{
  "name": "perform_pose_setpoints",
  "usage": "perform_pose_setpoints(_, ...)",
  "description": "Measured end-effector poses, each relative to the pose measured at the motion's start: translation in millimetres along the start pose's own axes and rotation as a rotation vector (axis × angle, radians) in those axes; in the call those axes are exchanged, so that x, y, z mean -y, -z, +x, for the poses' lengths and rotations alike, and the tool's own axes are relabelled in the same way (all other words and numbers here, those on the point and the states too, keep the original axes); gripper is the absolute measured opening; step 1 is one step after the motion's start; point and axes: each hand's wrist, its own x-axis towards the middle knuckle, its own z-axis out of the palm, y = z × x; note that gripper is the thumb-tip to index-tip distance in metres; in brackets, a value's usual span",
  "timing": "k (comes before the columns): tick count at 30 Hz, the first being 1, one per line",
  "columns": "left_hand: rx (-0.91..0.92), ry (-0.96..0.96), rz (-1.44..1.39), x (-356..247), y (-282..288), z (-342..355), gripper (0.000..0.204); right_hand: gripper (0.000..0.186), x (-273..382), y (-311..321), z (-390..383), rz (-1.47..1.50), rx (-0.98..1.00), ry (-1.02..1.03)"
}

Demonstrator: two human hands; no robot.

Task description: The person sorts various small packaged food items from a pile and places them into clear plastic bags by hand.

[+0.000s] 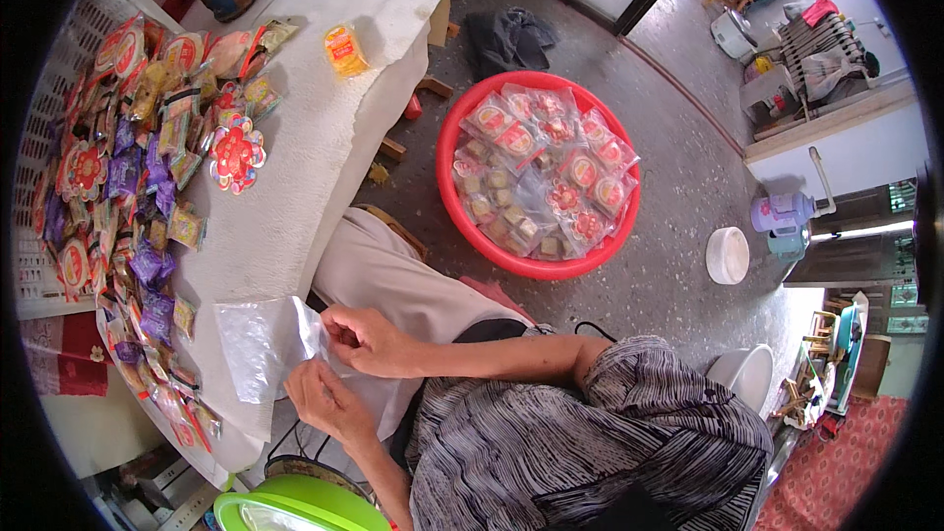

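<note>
At the table's near edge I hold a clear plastic bag (pixel 254 349), its sheet lying flat on the cover and its mouth side raised. My right hand (pixel 369 341), the upper one in the picture, is closed with its fingertips pinching the bag's edge. Below it, my left hand (pixel 329 401) pinches the same bag with bent fingers. The bag looks flat, with nothing visible inside. Farther along the table lie a red flower-shaped card stack (pixel 237 152) and a pile of small wrapped packets, among them purple packets (pixel 124 172).
A red basin (pixel 453 221) on the floor holds several filled clear bags. A yellow-orange packet (pixel 344 50) lies near the table's far end. The pile spills from a white crate (pixel 49 88). A green round tub (pixel 295 506) stands close below my left forearm.
</note>
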Motion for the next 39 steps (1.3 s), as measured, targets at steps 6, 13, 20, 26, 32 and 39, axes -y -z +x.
perform_pose_setpoints(6, -0.336, -0.016, 0.129, 4.1, 8.3, -7.9, 0.015, 0.034, -16.7, 9.6, 1.1, -0.225, -0.006, 0.072)
perform_pose_setpoints(13, -0.316, -0.165, 0.214, -17.0, 16.0, -15.7, 0.015, 0.033, -27.4, 0.9, 5.3, -0.073, 0.034, -0.085)
perform_pose_setpoints(20, -0.386, -0.084, 0.254, 13.4, 18.4, -25.8, 0.016, 0.040, -4.1, 5.4, 8.6, 0.173, 0.110, -0.186)
perform_pose_setpoints(26, -0.623, -0.049, 0.385, 33.7, 46.7, -16.6, 0.006, 0.051, 42.4, 72.9, 39.2, 0.133, -0.329, -0.196)
perform_pose_setpoints(32, -0.602, -0.093, 0.389, 33.3, 50.6, 11.2, 0.011, 0.062, -2.7, 172.2, 110.3, 0.578, -0.463, -0.282)
perform_pose_setpoints(39, -0.315, -0.007, 0.238, 73.2, 26.0, 28.5, 0.023, 0.025, -18.6, 184.2, 141.3, 0.865, -0.425, -0.249)
